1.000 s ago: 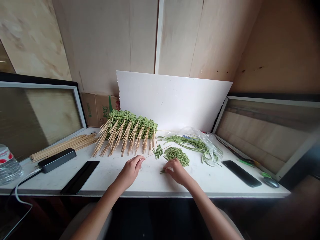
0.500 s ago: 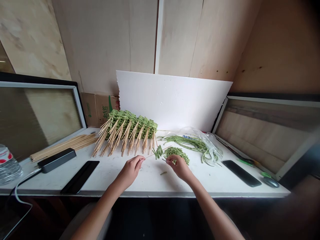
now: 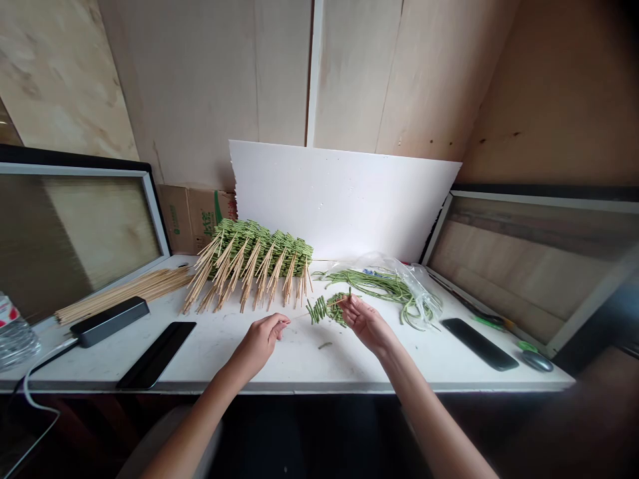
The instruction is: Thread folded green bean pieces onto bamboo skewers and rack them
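My left hand [image 3: 264, 338] is closed on the near end of a thin wooden skewer [image 3: 299, 315], which points away to the right. Several short green bean pieces [image 3: 316, 311] are threaded side by side along it. At the skewer's far tip, my right hand [image 3: 363, 319] pinches one more green bean piece [image 3: 350, 291], held roughly upright. Behind and below the right hand lies a pile of cut bean pieces [image 3: 337, 314], partly hidden by it. A single bean piece [image 3: 325, 345] lies on the white table in front.
Stacked skewers of beans [image 3: 264, 246] stand at the back left, beside loose bare skewers [image 3: 124, 293]. Long uncut beans [image 3: 369, 282] lie by a plastic bag [image 3: 424, 299]. Two dark phone-like slabs [image 3: 158, 354], a black box [image 3: 110, 321], a bottle [image 3: 17, 332] and a mouse [image 3: 536, 360] rest on the table.
My right hand has risen from the pile's front edge to the skewer's tip, turning palm upward, with a bean piece in its fingers. My left hand stays almost still with the skewer.
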Available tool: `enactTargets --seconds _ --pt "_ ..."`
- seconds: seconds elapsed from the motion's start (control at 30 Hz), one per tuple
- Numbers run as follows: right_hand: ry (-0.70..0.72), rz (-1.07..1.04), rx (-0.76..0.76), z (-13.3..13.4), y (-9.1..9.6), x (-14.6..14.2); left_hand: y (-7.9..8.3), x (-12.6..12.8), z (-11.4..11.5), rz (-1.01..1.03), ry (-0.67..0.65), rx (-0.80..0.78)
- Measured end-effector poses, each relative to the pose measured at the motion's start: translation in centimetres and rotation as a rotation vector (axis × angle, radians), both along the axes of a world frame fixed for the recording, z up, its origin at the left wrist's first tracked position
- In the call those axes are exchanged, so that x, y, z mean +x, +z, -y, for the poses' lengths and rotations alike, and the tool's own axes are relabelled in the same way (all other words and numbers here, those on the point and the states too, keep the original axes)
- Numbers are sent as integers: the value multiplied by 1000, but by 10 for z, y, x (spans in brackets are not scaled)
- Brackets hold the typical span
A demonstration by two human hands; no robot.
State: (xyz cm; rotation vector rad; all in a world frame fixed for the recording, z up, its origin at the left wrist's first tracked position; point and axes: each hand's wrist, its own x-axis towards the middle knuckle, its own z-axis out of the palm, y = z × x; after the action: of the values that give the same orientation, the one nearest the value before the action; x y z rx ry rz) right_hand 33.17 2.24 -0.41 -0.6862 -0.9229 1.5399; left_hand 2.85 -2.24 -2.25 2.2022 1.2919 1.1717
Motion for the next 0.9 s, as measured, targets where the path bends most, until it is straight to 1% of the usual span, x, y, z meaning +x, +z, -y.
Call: enactTargets --seconds 0.13,0.27,0.4,0.5,0.7,0.9 --pt "46 -24 2 2 1 -3 -1 0 -1 4 -11 3" --pt "33 -24 -5 4 3 -4 0 -1 0 -3 -19 -3" --pt "-25 5 -12 5 5 -5 0 -2 0 -10 -23 10" --pt "-79 50 15 7 8 -6 2 -3 0 -21 -19 16" --pt "-236 204 94 11 13 -8 5 -5 3 -58 -8 52" --pt "-270 295 173 14 15 -10 4 -5 4 -83 -10 116"
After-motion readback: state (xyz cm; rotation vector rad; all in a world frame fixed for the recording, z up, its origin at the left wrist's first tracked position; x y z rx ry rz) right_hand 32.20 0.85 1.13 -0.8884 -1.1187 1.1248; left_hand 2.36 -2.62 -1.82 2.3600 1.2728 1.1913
